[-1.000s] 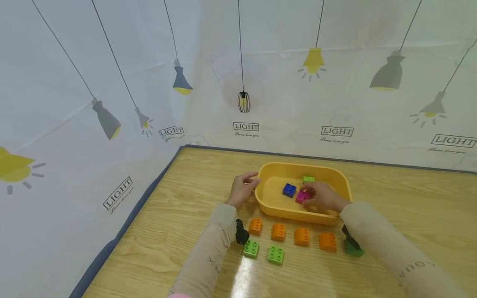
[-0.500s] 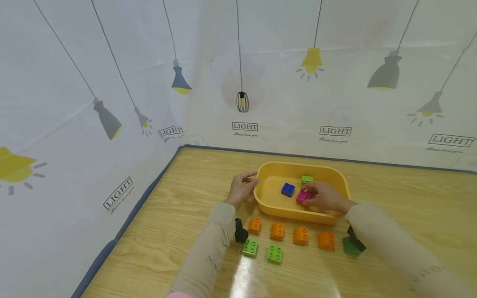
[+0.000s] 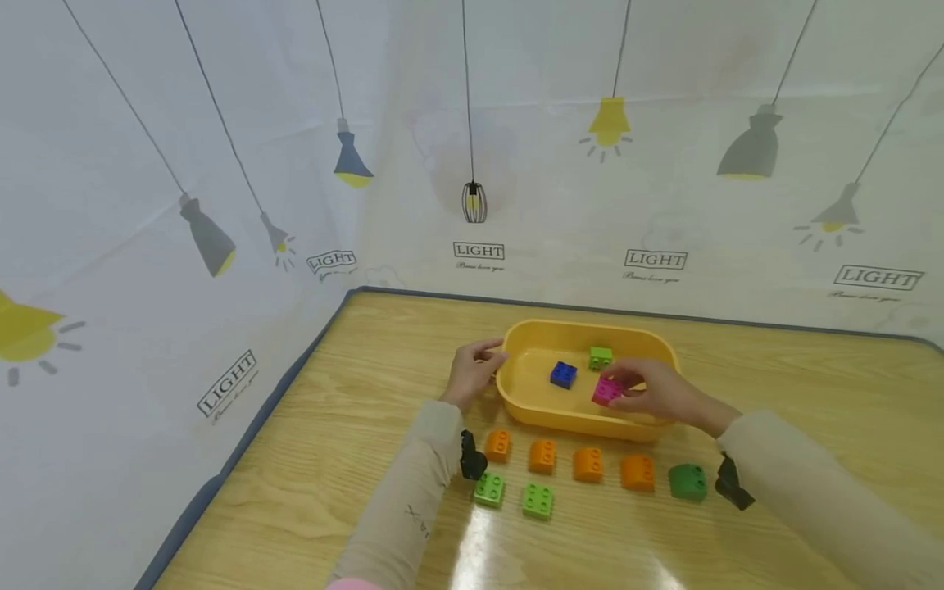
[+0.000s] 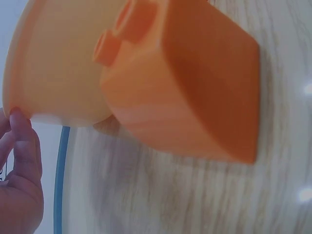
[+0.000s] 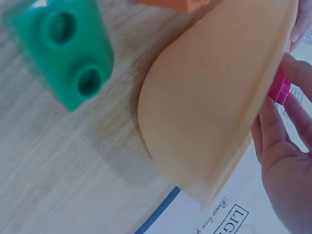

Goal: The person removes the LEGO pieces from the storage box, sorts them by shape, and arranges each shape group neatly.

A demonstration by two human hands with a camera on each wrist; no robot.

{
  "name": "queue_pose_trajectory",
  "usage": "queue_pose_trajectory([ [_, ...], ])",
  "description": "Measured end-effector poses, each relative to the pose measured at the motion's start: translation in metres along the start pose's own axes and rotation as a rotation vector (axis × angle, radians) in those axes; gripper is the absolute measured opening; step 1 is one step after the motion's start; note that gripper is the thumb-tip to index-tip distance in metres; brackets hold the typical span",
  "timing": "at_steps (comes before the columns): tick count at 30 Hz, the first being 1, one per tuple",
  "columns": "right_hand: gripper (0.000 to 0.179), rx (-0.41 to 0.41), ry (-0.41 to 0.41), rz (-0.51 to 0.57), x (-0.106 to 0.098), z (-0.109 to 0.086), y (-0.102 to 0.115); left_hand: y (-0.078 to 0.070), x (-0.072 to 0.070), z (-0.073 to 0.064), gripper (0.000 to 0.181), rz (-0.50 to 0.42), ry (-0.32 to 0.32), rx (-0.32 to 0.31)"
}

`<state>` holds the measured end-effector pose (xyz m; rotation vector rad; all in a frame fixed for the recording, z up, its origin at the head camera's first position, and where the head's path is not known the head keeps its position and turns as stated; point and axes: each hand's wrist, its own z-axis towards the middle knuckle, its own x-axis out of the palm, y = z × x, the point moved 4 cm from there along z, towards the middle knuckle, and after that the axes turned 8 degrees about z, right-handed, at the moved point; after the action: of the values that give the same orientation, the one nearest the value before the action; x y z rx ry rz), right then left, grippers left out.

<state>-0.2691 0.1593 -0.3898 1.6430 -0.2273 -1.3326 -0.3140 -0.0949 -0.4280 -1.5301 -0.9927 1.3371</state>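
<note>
A pink building brick [image 3: 607, 391] is pinched between the thumb and fingers of my right hand [image 3: 660, 392], over the right half of the yellow tub [image 3: 560, 419]. In the right wrist view the pink brick [image 5: 279, 87] shows at the tub's rim, between the fingertips. My left hand [image 3: 472, 373] touches the tub's left end with relaxed fingers; in the left wrist view a fingertip presses the rim. Inside the tub lie a blue brick [image 3: 564, 374] and a light green brick [image 3: 601, 357], both left of the right hand.
In front of the tub stands a row of several orange curved bricks [image 3: 587, 465], ending at the right with a dark green curved brick [image 3: 688, 482]. Two light green bricks [image 3: 537, 501] sit nearer me. A lamp-printed wall covering [image 3: 560, 270] rises behind the wooden table [image 3: 796, 393].
My right hand has drawn up and slightly right with the pink brick, uncovering more of the light green brick and the dark green one. My left hand stays at the tub; the view shifts slightly.
</note>
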Motion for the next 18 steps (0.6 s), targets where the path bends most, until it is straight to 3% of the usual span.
queue_pose_trajectory([
  [9,0.037,0.017,-0.002,0.024,0.002,-0.014,0.016,-0.001,0.000,0.001,0.034,-0.016,0.005,0.008],
  [18,0.036,-0.056,0.006,0.033,0.002,-0.021,0.032,-0.002,0.000,-0.002,0.034,0.015,-0.013,0.002],
])
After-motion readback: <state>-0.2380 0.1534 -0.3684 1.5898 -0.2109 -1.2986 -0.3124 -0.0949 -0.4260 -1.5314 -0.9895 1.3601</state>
